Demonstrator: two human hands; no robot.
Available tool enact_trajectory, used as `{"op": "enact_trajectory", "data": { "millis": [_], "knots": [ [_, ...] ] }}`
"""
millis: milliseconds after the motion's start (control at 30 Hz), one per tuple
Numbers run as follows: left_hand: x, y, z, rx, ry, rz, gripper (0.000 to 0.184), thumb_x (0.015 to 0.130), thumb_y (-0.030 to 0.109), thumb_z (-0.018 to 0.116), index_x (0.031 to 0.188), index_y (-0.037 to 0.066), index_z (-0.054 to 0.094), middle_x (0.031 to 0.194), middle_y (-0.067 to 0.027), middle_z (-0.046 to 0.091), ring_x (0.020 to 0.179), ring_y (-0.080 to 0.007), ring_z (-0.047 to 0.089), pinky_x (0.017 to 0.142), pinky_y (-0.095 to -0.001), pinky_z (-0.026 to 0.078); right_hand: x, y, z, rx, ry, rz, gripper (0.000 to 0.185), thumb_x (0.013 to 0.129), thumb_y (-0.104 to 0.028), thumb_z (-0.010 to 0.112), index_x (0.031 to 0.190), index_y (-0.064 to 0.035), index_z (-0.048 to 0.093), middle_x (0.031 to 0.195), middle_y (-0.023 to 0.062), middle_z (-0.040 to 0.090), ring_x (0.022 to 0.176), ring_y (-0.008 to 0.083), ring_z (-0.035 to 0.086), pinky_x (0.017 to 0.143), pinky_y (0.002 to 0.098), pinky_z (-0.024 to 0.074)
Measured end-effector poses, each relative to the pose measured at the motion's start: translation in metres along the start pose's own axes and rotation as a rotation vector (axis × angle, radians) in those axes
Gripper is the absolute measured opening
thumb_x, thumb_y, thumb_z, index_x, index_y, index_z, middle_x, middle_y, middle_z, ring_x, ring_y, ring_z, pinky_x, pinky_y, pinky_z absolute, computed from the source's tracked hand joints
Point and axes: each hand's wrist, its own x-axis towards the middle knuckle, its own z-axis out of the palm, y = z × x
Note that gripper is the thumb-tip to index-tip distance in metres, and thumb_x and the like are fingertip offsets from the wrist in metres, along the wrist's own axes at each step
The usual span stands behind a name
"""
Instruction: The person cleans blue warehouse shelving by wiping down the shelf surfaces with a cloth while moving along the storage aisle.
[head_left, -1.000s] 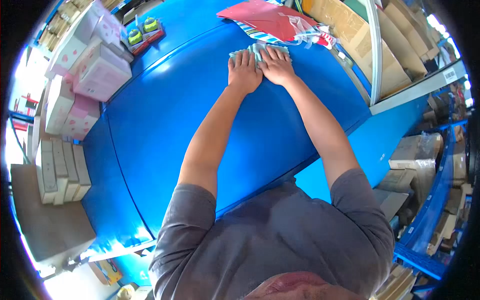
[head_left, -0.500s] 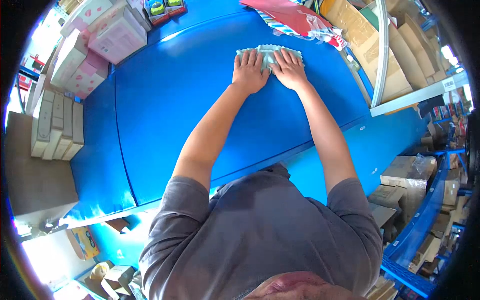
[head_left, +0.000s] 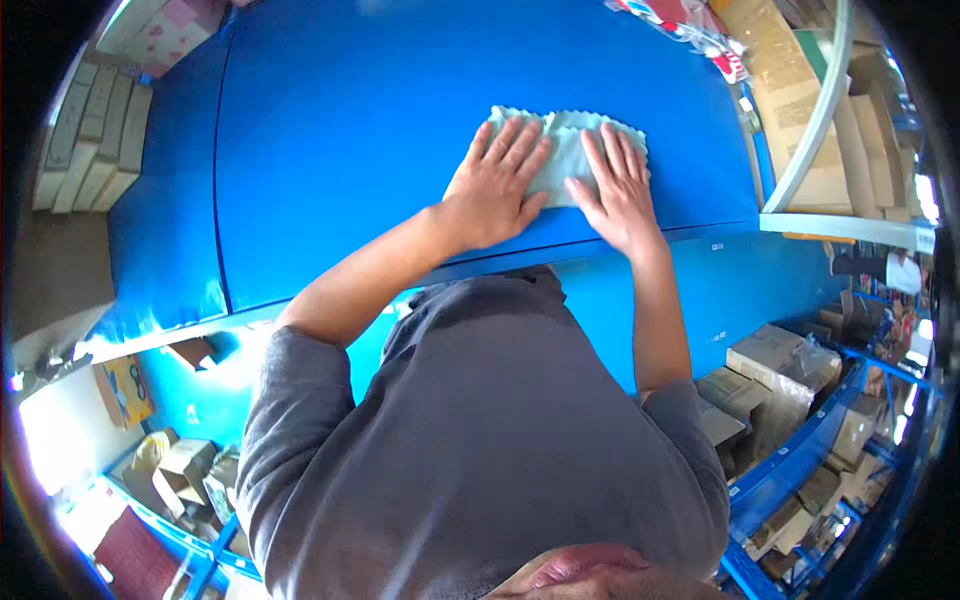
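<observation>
A person in a grey short-sleeved shirt (head_left: 480, 400) leans over a blue surface (head_left: 350, 150), both bare hands laid on a pale green cloth (head_left: 565, 165) with scalloped edges. The left hand (head_left: 492, 190) lies flat with fingers spread over the cloth's left part, its thumb near the lower border; the right hand (head_left: 622, 195) lies likewise on the right part, thumb pointing inward. Neither is clenched, and the cloth appears pressed down rather than grasped, though what the undersides of the fingers do cannot be seen. Half a second ago the cloth lay farther out and the arms reached nearly straight; now it rests just inside the surface's near edge, with the left elbow bent out. That leaves only a narrow strip of blue between cloth and edge, so the inward stroke seems close to its limit. The view has also tipped downward, leaving just part of the red-and-white wrapped goods (head_left: 690, 25) at the top. Slim pale boxes (head_left: 95, 140) stand in a row at left; cardboard (head_left: 785, 90) is stacked behind a metal frame (head_left: 825, 130) at right.
</observation>
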Motion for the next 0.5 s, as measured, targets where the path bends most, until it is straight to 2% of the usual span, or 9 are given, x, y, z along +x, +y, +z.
{"op": "enact_trajectory", "data": {
  "millis": [167,300,500],
  "knots": [
    [-0.062,0.026,-0.020,-0.046,-0.039,-0.075,0.070,0.103,0.045,0.044,0.160,0.005,0.036,0.166,-0.0181,0.035,0.157,-0.0390,0.023,0.128,-0.0581,0.008,-0.026,-0.058,-0.019,0.029,-0.046,-0.098,0.070,0.098,-0.045,0.059,0.154,-0.0045,0.047,0.163,0.0260,0.036,0.149,0.0470,0.035,0.121,0.0602,0.0241],
    [-0.093,0.029,-0.039,-0.118,-0.095,-0.091,0.074,0.102,0.045,0.052,0.162,0.007,0.033,0.169,-0.0164,0.031,0.159,-0.0348,0.021,0.129,-0.0544,0.009,-0.027,-0.095,-0.017,0.015,-0.116,-0.162,0.069,0.098,-0.044,0.059,0.151,-0.0017,0.048,0.162,0.0279,0.036,0.148,0.0489,0.034,0.120,0.0620,0.0235],
    [-0.137,0.004,-0.065,-0.140,-0.129,-0.317,0.073,0.102,0.046,0.052,0.163,0.010,0.033,0.170,-0.0146,0.029,0.160,-0.0331,0.020,0.129,-0.0534,0.009,0.001,-0.140,0.000,0.133,-0.156,-0.315,0.068,0.099,-0.041,0.057,0.152,0.0021,0.046,0.163,0.0298,0.032,0.150,0.0505,0.030,0.122,0.0624,0.0194]
  ]
}}
